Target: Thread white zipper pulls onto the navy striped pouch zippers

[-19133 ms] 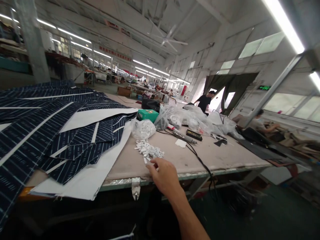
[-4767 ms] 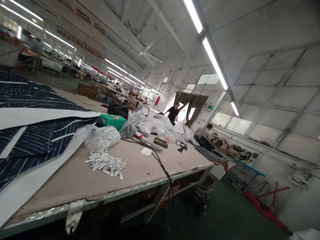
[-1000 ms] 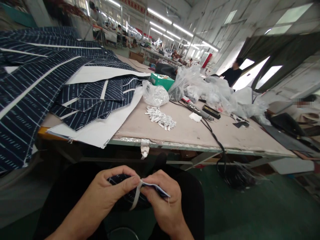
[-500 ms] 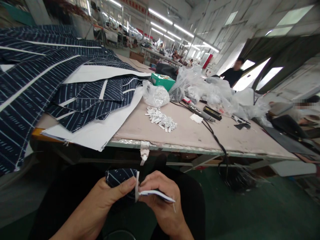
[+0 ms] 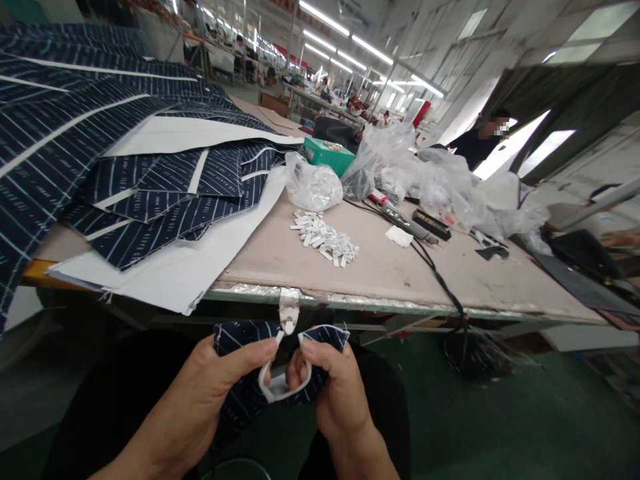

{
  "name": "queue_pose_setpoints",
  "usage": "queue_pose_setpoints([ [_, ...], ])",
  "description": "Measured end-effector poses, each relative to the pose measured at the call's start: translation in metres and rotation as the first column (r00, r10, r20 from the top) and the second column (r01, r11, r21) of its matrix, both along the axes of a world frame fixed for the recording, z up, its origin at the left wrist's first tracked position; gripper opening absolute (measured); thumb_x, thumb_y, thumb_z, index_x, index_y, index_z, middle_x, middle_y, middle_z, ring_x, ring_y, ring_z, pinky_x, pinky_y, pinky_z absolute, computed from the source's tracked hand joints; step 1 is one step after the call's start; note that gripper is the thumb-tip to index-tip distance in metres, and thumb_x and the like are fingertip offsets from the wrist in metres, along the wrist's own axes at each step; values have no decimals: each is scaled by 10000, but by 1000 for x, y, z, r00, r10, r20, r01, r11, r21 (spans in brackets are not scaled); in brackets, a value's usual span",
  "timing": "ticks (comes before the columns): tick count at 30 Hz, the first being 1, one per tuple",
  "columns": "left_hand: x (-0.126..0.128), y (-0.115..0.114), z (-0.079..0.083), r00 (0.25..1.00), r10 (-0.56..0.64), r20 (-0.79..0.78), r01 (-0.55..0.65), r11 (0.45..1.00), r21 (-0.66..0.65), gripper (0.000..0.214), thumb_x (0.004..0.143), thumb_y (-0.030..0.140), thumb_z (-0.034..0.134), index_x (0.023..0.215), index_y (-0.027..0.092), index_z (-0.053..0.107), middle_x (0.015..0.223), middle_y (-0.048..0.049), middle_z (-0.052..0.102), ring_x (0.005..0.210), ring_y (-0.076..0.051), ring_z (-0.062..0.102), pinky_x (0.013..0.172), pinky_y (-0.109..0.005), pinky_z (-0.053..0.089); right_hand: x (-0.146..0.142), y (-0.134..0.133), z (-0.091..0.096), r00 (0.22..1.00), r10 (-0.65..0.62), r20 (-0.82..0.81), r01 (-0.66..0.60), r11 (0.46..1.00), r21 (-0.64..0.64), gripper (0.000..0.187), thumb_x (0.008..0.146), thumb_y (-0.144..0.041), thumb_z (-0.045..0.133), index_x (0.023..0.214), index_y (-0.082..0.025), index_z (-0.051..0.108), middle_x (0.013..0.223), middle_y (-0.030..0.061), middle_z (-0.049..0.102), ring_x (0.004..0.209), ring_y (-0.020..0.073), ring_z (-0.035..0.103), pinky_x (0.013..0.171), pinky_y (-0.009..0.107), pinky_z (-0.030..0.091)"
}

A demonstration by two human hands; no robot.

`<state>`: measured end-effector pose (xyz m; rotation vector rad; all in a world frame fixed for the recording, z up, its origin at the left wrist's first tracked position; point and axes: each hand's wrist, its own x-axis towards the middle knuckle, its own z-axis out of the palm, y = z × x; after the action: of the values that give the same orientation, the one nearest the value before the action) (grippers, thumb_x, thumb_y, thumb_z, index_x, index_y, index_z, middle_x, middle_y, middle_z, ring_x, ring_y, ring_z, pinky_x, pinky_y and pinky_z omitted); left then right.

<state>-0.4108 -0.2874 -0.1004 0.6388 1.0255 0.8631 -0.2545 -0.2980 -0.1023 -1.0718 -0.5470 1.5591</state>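
1. Two hands are visible, the left hand (image 5: 220, 373) and the right hand (image 5: 343, 383). Together they hold one piece of dark blue striped fabric (image 5: 250, 388), which has a white edging (image 5: 273, 396).
2. On the table (image 5: 265, 263) there are one green box (image 5: 329, 156), one grey tool (image 5: 407, 223), one small black case (image 5: 431, 225) and one heap of white tags (image 5: 326, 239), too many to count.
3. Each hand pinches one side of the fabric, with its thumb on top; some fingertips show inside the curve. The fabric is above the person's lap, in front of the table edge, and its edging makes a U shape between the hands.
4. Half a second ago, this edging was almost straight; now it is spread open, and the right part shows its striped face instead of the white one.
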Motion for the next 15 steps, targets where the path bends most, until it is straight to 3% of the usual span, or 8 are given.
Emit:
queue_pose_setpoints([
  [7,3,6,-1,1000,5,15,-5,1000,2,304,697,477,912,690,184,833,704,-53,832,668,-219,714,689,-286,577,1,7,-2,997,71,-8,-71,997,-11,328,595,-384,790,425,-168,610,411,20,563,388,116,499,441,237,423],
  [15,3,9,1,998,-47,49,44,997,67,284,756,450,886,656,197,806,655,-19,792,643,-194,666,680,-282,559,0,10,-3,998,54,-40,-56,997,-56,293,565,-349,795,440,-167,603,406,-7,525,372,107,488,404,222,416],
])
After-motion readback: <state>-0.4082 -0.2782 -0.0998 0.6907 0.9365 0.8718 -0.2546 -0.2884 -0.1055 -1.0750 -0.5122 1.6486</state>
